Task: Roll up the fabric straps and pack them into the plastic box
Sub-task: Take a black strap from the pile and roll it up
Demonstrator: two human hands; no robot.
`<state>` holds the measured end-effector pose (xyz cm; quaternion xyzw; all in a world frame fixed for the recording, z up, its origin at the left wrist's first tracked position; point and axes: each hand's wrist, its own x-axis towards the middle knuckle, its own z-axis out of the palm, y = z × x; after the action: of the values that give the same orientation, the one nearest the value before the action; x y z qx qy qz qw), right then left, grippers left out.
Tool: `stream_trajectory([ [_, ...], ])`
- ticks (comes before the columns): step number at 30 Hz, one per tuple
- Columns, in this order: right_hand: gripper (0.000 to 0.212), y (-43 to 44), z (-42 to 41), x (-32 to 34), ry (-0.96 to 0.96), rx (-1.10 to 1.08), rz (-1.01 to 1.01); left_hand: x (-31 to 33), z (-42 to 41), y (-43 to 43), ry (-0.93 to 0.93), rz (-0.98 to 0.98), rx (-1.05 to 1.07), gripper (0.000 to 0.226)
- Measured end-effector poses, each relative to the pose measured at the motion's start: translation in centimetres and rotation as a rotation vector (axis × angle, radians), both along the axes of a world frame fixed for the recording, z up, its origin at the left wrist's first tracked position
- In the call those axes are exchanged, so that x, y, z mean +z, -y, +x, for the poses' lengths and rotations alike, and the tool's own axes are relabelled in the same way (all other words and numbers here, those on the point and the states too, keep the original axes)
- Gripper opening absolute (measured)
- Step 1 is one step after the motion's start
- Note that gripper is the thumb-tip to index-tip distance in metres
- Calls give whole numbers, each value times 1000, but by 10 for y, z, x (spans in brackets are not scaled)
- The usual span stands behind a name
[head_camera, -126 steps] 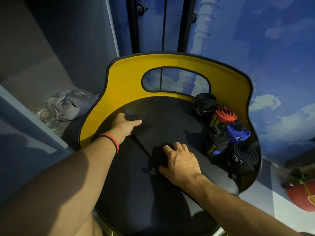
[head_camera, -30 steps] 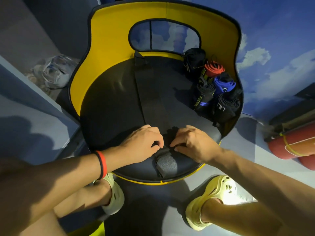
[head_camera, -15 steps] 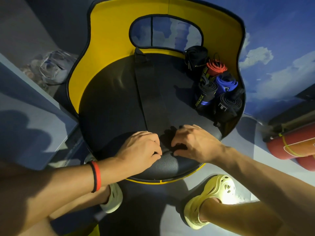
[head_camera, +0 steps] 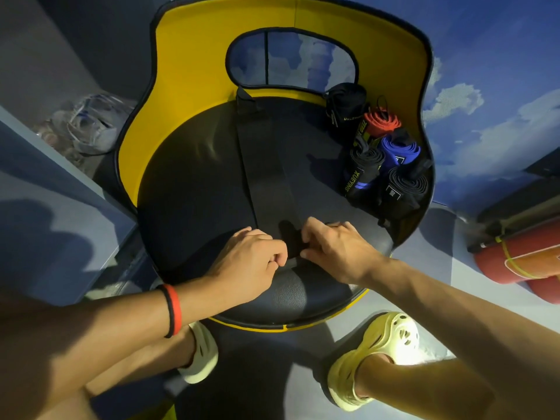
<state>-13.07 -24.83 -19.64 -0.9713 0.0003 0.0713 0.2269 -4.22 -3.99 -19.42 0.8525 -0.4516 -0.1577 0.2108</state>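
A long black fabric strap (head_camera: pixel 266 165) lies flat down the middle of a round black seat (head_camera: pixel 194 189) with a yellow back. At its near end my left hand (head_camera: pixel 251 265) and my right hand (head_camera: pixel 336 253) pinch a small roll of the strap between their fingertips. Several rolled straps stand at the seat's right edge: a black one (head_camera: pixel 345 107), a red one (head_camera: pixel 382 120), a blue one (head_camera: pixel 400 150) and two more black ones (head_camera: pixel 363 168), (head_camera: pixel 406 189). A clear plastic box (head_camera: pixel 91 125) sits on the floor to the left.
The yellow chair back (head_camera: pixel 194 56) curves around the far side. A grey ledge (head_camera: pixel 60 189) runs along the left. Red cylinders (head_camera: pixel 521 262) lie on the floor at the right. My feet in pale clogs (head_camera: pixel 375 350) stand below the seat's front edge.
Both hands came back from the far part of the seat to the strap's near end. Over the last second the roll has crept a little forward along the strap.
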Motion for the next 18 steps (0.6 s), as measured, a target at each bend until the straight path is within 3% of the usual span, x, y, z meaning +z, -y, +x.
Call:
stream_trajectory([
  [4, 3, -3, 4, 2, -3, 33, -45, -3, 1, -2, 42, -51, -20, 18],
  [6, 7, -4, 6, 3, -9, 17, -57, -4, -3, -6, 122, -72, -61, 11],
  [9, 9, -5, 8, 1, -23, 5, -68, -6, -4, -9, 244, 11, -118, 25],
  [11, 9, -4, 8, 0, -7, 11, -80, -4, -1, -7, 278, 40, -124, 22],
  [15, 9, -6, 8, -1, 94, 58, -135, 0, 1, -1, 237, 58, -74, 13],
  [18, 11, -6, 0, -6, 220, 161, -303, -1, 1, 1, 186, 77, -5, 20],
])
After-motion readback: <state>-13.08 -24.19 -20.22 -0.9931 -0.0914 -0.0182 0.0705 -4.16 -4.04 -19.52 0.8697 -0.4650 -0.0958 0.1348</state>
